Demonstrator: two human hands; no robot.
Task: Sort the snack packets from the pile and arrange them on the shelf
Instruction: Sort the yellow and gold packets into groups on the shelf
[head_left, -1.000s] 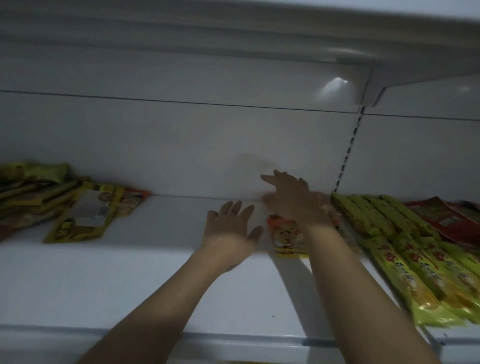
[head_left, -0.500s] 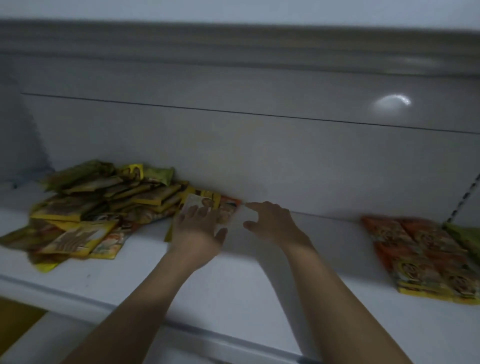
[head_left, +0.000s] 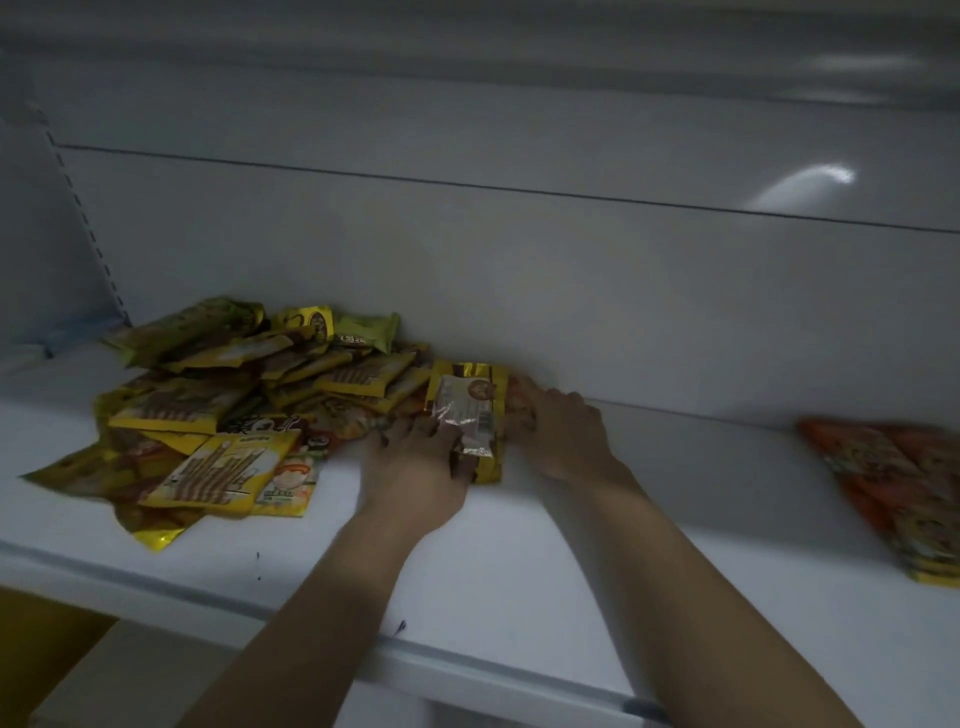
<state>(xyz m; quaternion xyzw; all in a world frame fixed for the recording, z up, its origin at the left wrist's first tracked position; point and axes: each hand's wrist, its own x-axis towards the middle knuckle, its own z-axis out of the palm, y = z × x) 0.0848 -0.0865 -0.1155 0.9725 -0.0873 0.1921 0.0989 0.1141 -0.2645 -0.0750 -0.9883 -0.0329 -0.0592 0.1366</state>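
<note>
**A:** What step is this?

**B:** Picking one packet out of the pile (head_left: 223, 410); the pile sits at the left of the shelf (head_left: 571, 561), against the back wall.

**A:** Which packet?

**B:** The yellow packet (head_left: 467, 405) at the pile's right edge, silver back up; the left hand (head_left: 415, 470) curls its fingers round the near left edge and holds it; the right hand (head_left: 563, 434) bends its fingers over the right edge; the tips are hidden, so I cannot tell if it grips.

**A:** What comes next?

**B:** I think a lift clear of the pile; then a spot of its own; the orange packets (head_left: 883, 478) lie far to the right, so maybe the gap between.
</note>
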